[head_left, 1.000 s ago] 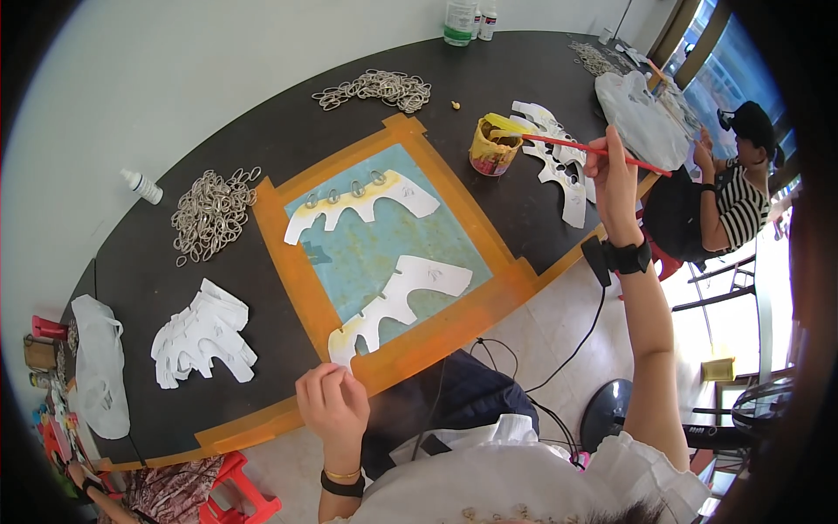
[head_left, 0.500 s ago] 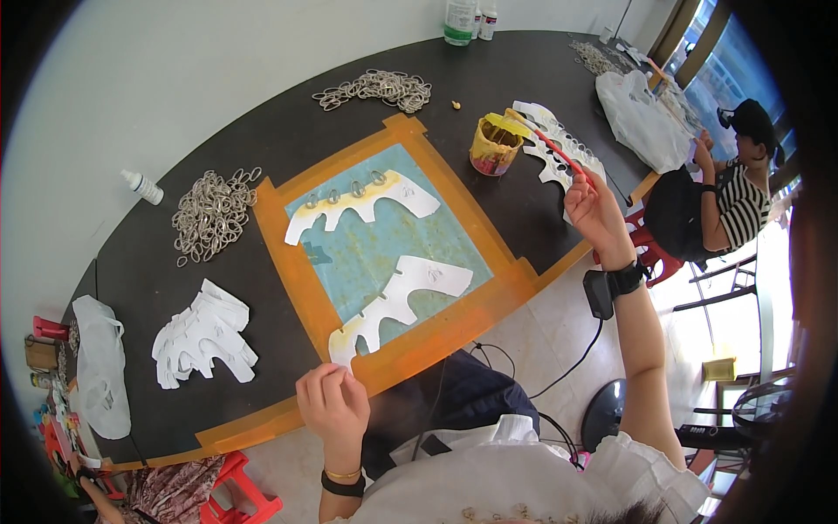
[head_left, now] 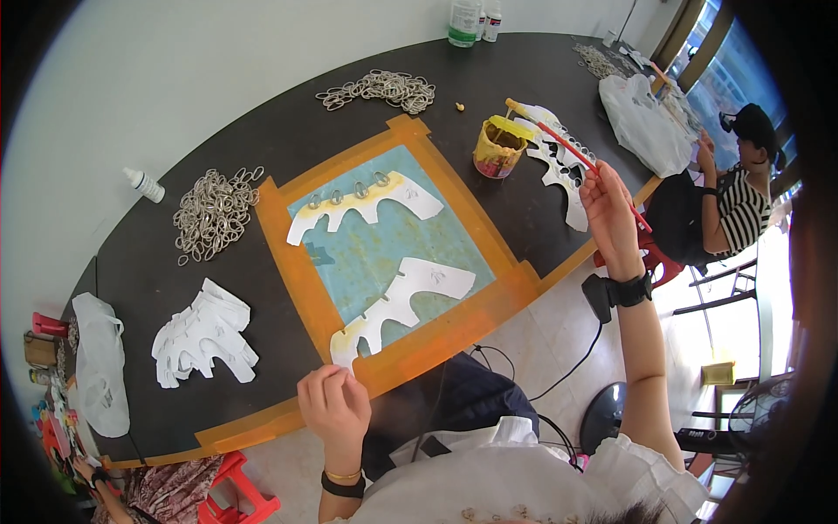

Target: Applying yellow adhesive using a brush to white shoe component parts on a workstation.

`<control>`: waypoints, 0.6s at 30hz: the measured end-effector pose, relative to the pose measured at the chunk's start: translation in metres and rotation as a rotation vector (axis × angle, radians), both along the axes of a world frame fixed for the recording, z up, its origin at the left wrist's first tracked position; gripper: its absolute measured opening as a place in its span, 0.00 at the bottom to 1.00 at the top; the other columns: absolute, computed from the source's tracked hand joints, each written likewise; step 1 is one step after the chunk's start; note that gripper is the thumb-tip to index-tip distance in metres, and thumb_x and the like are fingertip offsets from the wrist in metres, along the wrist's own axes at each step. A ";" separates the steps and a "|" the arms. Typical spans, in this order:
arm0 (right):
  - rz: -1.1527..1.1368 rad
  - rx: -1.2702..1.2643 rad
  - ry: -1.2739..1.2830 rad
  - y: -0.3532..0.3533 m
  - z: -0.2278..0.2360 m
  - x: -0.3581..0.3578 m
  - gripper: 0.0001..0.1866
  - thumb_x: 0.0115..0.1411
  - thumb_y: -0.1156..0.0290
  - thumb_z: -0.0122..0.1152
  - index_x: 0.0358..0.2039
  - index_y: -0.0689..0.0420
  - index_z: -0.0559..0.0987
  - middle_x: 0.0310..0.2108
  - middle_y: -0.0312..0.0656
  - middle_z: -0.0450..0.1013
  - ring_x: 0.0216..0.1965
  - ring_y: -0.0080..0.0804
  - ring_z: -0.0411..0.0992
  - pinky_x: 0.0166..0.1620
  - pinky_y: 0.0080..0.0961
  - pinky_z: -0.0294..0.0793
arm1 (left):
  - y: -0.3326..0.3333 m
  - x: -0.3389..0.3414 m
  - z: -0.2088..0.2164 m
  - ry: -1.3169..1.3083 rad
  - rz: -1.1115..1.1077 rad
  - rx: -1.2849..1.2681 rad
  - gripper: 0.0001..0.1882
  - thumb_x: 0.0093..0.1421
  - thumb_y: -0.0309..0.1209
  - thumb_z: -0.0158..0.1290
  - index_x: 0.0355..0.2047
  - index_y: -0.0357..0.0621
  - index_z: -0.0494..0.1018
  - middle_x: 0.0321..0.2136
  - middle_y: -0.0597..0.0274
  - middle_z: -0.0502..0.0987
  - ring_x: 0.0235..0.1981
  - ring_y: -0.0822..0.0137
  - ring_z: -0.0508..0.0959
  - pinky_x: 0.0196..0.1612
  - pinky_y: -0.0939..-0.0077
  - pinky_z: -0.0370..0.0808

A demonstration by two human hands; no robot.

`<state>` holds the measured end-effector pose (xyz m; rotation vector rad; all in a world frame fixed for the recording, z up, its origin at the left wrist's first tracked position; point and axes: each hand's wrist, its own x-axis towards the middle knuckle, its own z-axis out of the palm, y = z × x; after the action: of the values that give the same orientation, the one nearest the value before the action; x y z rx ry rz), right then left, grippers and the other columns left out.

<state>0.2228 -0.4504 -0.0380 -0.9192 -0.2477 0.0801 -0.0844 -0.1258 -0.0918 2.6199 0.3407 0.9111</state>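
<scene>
- Here, the left hand (head_left: 334, 403) is pinching the lower end of a white cut-out (head_left: 400, 301), which is lying at six o'clock on the blue mat (head_left: 375, 253).
- The right hand (head_left: 609, 218), at the mat's three o'clock, is grasping a red-handled brush (head_left: 568, 147), its tip pointing toward eleven o'clock.
- A yellow pot (head_left: 498, 161) is standing near half past one.
- Piled metal rings (head_left: 214, 217) are resting toward nine o'clock.

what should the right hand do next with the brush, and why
Probably bring the red-handled brush in the right hand to the near white scalloped cutout: the brush tip looks yellow, the left hand is at that cutout's left end, and yellow shows mainly there, whereas the far cutout is yellow along its slots.
</scene>
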 end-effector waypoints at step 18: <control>-0.688 -1.120 -1.321 0.017 0.043 -0.035 0.12 0.46 0.87 0.67 0.33 0.62 0.83 0.40 0.47 0.78 0.37 0.39 0.76 0.39 0.26 0.75 | 0.001 0.004 0.000 -0.018 -0.005 0.023 0.05 0.53 0.20 0.53 0.31 0.38 0.71 0.34 0.54 0.74 0.36 0.51 0.74 0.38 0.61 0.72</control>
<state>0.1876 -0.4329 0.0046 -2.0304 -1.1560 -1.1764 -0.0808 -0.1246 -0.0920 2.6301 0.3213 0.9420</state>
